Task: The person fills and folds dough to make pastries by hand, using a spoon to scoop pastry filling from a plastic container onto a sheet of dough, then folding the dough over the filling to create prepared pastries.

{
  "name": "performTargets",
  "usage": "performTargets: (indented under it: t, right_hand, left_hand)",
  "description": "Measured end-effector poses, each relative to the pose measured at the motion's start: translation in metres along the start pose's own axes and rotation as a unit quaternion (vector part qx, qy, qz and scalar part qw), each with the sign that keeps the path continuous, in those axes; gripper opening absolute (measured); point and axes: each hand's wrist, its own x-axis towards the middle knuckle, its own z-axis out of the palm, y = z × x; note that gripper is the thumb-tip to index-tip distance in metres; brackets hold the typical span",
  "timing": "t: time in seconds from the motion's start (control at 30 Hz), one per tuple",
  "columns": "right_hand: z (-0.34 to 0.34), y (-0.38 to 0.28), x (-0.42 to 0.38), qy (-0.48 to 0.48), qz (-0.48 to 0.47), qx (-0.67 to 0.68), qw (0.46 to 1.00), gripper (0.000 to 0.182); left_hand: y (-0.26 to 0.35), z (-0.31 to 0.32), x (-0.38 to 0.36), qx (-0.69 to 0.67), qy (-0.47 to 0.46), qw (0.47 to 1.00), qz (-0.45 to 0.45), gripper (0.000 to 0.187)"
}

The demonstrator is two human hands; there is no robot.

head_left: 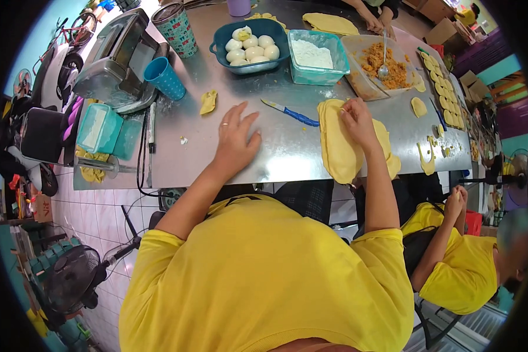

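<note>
My left hand hovers over or rests lightly on the metal table, its fingers spread and nothing in them. On the other side, my right hand has its fingertips closed on the upper edge of a long, stacked yellow dough sheet. More flat dough lies under and to the right of that wrist. Between my hands is a small knife with a blue handle. A small folded dough scrap sits beyond my left hand.
Behind are a blue bowl of white egg-like balls, a flour tub and a filling container with a spoon. A dough roller machine and blue cup stand left. Another person's hands work at the far side; someone sits right.
</note>
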Motion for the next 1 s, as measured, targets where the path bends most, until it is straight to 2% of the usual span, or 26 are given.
performTargets:
  t: [0.07,0.13,0.2,0.27,0.33,0.43,0.5,0.53,0.57,0.63,0.7,0.73,0.83,0.93,0.97,1.0]
  right_hand:
    - [-0.003,-0.002,-0.003,-0.021,0.017,0.013,1.000,0.013]
    - [-0.008,-0.004,-0.008,-0.048,0.040,0.023,0.998,0.013]
    - [-0.010,-0.006,-0.013,-0.019,-0.035,-0.024,0.999,0.017]
    - [-0.010,-0.007,-0.015,-0.002,-0.029,-0.018,0.999,0.018]
    - [-0.013,-0.001,-0.014,0.016,-0.026,-0.012,0.999,0.019]
    - [-0.016,0.012,-0.009,-0.033,-0.043,-0.073,0.996,0.024]
    - [-0.017,0.011,-0.010,-0.019,-0.006,0.045,0.999,0.023]
    - [-0.017,0.009,-0.012,-0.020,-0.008,0.045,0.999,0.023]
    - [-0.016,0.005,-0.013,0.002,0.004,0.074,0.997,0.023]
    - [-0.017,0.005,-0.014,0.026,0.014,0.104,0.994,0.023]
    - [-0.017,0.011,-0.018,0.042,0.047,0.014,0.998,0.020]
    - [-0.017,0.012,-0.016,0.043,0.045,0.015,0.998,0.020]
    - [-0.016,0.018,-0.023,0.021,0.084,-0.022,0.996,0.017]
    - [-0.013,0.017,-0.021,0.034,0.039,0.002,0.999,0.015]
    - [-0.013,0.014,-0.022,0.025,0.043,0.052,0.997,0.015]
    - [-0.014,0.010,-0.022,0.017,0.047,0.101,0.994,0.016]
  left_hand:
    - [0.014,0.017,0.007,-0.023,-0.008,1.000,0.013,0.039]
    - [0.037,0.036,0.014,-0.128,-0.061,0.988,0.058,0.042]
    - [0.062,0.052,0.028,-0.141,-0.093,0.983,0.073,0.045]
    - [0.072,0.068,0.043,-0.151,-0.126,0.976,0.096,0.047]
    - [0.072,0.087,0.056,-0.169,-0.116,0.976,0.077,0.051]
    - [0.072,0.102,0.073,-0.166,-0.147,0.975,0.022,0.051]
    - [0.074,0.110,0.079,-0.145,-0.159,0.977,0.004,0.048]
    - [0.076,0.114,0.081,-0.126,-0.174,0.977,-0.015,0.045]
    - [0.077,0.117,0.083,-0.125,-0.173,0.977,-0.016,0.045]
    - [0.079,0.122,0.086,-0.099,-0.135,0.986,0.006,0.032]
    - [0.080,0.125,0.087,-0.117,-0.128,0.985,-0.009,0.027]
    - [0.080,0.126,0.090,-0.134,-0.119,0.984,-0.020,0.022]
    - [0.079,0.131,0.091,-0.152,-0.118,0.980,-0.046,0.020]
    - [0.079,0.136,0.090,-0.165,-0.068,0.983,-0.034,0.026]
    - [0.080,0.137,0.088,-0.165,-0.068,0.983,-0.036,0.026]
    - [0.084,0.131,0.088,-0.128,-0.071,0.989,0.010,0.030]
